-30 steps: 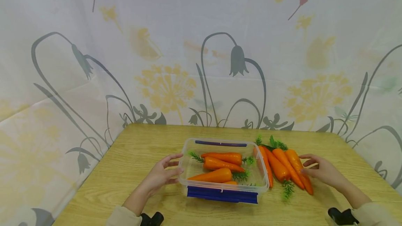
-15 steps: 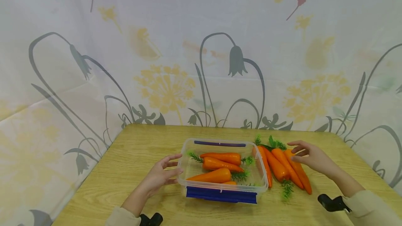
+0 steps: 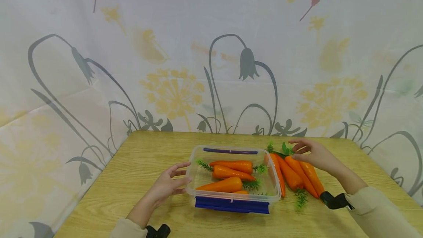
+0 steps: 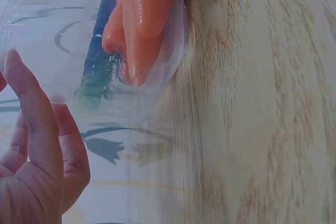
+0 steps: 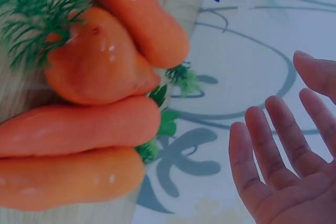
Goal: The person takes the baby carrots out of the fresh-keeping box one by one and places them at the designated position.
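Observation:
A clear plastic food box (image 3: 218,194) with blue latches stands lidless on the table, several orange carrots (image 3: 219,184) with green tops lying in it. At its left side is my left hand (image 3: 168,184), fingers mostly straight, fingertips right at the rim. The left wrist view shows that hand (image 4: 39,150) against the see-through wall, with carrots (image 4: 149,9) behind it. To the right of the box lies a pile of loose carrots (image 3: 290,175). My right hand (image 3: 314,154) hovers over its far end with fingers spread and nothing held; the right wrist view shows the palm (image 5: 294,182) beside the carrots (image 5: 89,61).
The wooden table (image 3: 145,153) carries the box and the pile. Behind it hangs a pale cloth (image 3: 185,47) printed with flowers. A black wrist mount (image 3: 335,200) overlaps the near end of the right-hand carrots in the head view.
My right hand has moved left and away from me, from the pile's right edge to above its far end. My left hand has stayed at the box.

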### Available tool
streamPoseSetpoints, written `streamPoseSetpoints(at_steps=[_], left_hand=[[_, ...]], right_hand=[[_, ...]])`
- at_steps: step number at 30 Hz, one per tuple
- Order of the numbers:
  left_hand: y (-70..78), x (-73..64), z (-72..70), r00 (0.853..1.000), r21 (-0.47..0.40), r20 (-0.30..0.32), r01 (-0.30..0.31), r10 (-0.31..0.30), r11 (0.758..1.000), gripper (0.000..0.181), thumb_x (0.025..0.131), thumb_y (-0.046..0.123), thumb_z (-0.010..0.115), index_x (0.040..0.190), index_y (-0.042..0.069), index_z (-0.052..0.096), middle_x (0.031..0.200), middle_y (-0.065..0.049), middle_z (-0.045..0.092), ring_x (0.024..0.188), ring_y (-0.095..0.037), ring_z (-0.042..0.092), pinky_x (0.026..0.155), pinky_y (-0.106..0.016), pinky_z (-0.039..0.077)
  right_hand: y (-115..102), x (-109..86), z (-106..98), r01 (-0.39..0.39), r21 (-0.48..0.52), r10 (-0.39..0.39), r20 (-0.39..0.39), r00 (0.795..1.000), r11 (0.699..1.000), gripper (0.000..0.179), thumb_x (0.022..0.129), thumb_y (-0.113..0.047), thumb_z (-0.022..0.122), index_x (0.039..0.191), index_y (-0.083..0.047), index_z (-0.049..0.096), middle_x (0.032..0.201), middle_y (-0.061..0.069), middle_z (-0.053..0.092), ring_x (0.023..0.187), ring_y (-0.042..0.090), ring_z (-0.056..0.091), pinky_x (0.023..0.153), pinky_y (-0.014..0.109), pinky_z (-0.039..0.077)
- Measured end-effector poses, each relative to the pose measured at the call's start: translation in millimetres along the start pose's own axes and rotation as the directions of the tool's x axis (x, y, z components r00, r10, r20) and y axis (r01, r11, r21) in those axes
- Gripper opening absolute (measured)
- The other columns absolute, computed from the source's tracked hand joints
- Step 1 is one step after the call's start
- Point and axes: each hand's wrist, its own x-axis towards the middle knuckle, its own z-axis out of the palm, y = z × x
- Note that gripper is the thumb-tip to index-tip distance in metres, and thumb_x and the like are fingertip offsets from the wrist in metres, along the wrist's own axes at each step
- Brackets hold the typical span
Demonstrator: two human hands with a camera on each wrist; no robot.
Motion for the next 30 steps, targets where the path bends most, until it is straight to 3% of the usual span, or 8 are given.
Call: streamPoseSetpoints(at_steps=[21, 30], left_hand=[[-2.8, -0.2, -2.1, 1.0, -0.016, 0.002, 0.001, -0.001, 1.0, 0.061, 0.086, 0.015, 0.069, 0.139, 0.003, 0.04, 0.136, -0.029, 0.031, 0.101, -0.029, 0.055, 0.073, -0.037, 0.052], [-2.1, 0.6, -1.0, 1.0, -0.018, 0.004, -0.001, 0.001, 1.0, 0.062, 0.086, 0.015, 0.069, 0.139, 0.003, 0.04, 0.136, -0.028, 0.03, 0.103, -0.031, 0.055, 0.073, -0.037, 0.052]], right_hand=[[-44.8, 38.3, 19.8, 0.083, 0.093, -0.092, 0.103, 0.99, 0.992, 0.046, 0.088, -0.014, 0.066, 0.129, -0.003, 0.051, 0.106, 0.013, 0.057, 0.095, 0.028, 0.055, 0.07, 0.035, 0.049], [-50.7, 56.4, 28.1, 0.132, 0.074, -0.146, 0.237, 0.96, 0.989, 0.043, 0.088, -0.012, 0.066, 0.127, -0.003, 0.053, 0.106, 0.012, 0.06, 0.098, 0.031, 0.058, 0.08, 0.042, 0.05]])
